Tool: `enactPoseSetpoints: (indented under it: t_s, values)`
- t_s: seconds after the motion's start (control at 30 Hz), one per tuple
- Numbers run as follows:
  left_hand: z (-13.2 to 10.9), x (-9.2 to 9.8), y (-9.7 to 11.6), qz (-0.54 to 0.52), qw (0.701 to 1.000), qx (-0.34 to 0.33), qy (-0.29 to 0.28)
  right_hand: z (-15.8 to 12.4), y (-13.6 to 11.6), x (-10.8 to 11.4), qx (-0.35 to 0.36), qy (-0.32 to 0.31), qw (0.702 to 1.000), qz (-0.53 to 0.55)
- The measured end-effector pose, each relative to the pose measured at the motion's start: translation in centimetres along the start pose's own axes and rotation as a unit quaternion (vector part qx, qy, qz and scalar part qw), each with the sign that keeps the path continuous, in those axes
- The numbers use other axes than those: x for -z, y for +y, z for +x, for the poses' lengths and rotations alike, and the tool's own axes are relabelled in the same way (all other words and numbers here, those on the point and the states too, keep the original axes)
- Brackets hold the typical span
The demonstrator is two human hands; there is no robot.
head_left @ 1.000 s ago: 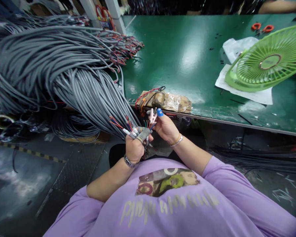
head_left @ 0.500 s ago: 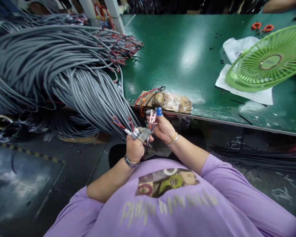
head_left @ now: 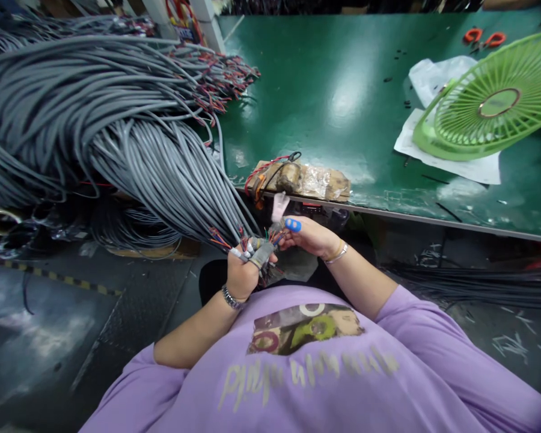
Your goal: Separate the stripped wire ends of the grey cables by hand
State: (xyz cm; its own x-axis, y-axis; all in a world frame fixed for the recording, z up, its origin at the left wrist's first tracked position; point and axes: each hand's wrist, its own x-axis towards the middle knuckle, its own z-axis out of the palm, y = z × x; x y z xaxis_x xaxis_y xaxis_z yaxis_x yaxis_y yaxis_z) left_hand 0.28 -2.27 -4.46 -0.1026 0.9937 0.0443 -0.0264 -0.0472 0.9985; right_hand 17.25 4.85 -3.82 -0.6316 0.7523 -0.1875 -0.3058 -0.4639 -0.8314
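Note:
My left hand [head_left: 242,275] is closed around the stripped ends of several grey cables [head_left: 175,186], and grey wrapping covers its thumb. Thin red, blue and orange wires [head_left: 219,238] fan out from white-tipped ends above that fist. Just to the right, my right hand [head_left: 313,236], with a blue cover on one fingertip, pinches thin coloured wires [head_left: 277,237] coming out of the left hand. A small pale pink piece [head_left: 279,206], blurred, sticks up above the right fingertips; its kind and how it is held cannot be made out.
A cardboard-and-tape block [head_left: 315,182] with red and black leads sits at the green table's [head_left: 342,120] near edge. To the right are a green fan [head_left: 496,102], a white sheet [head_left: 473,170] and orange-handled scissors [head_left: 483,39]. More cable bundles [head_left: 135,231] lie below left.
My right hand has moved down and slightly right, its blue-covered fingertip tipping from upright to sideways. The left hand keeps its hold on the cables. The view has shifted slightly.

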Motion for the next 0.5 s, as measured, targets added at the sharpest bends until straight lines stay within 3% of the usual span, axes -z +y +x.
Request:
enactPoseSetpoints:
  t_s: [0.27,0.4,0.5]
  values:
    - [0.3,0.1,1.2,0.108,0.991,0.011,-0.077,-0.9,-0.2,-1.8,0.109,0.026,0.985,-0.134]
    - [1.0,0.3,1.7,0.152,0.981,0.054,-0.106,-1.2,0.6,-2.5,0.199,0.084,0.946,-0.243]
    - [1.2,0.6,1.4,0.123,0.986,0.056,-0.102,-1.4,1.2,-2.4,0.202,0.103,0.948,-0.222]
